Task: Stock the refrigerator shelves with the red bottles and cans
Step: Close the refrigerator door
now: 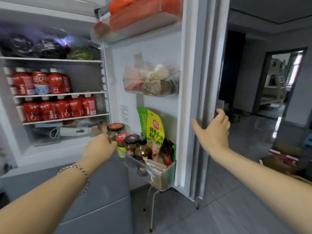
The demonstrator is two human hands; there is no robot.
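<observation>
**A:** Where do the drinks stand?

**B:** The red bottles point(62, 108) fill the lower of the two drink shelves, left of centre in the frame. More of them sit on the shelf above, with a red can point(40, 83) between them. That upper shelf has bare room at its right end.

**A:** Is either hand carrying one?

**B:** No. The right hand point(212, 130), at centre right, has its fingers hooked round the outer edge of the refrigerator door point(187, 81), with the thumb spread on the inner face. The left hand point(99, 147), at lower centre, reaches to a red-lidded jar point(116, 130) in the bottom door bin point(162, 176). Its fingers are hidden behind the back of the hand, so I cannot tell whether they clasp the jar or only touch it.

**A:** So which step is this?

**B:** I judge it a pause between loads, or the close of the job.

**A:** And next?

**B:** If more drinks remain, perhaps in the box point(283, 159) on the floor at right, fetch them for the bare end of that shelf. Otherwise, draw the left hand clear of the bin before the right swings the door.
</observation>
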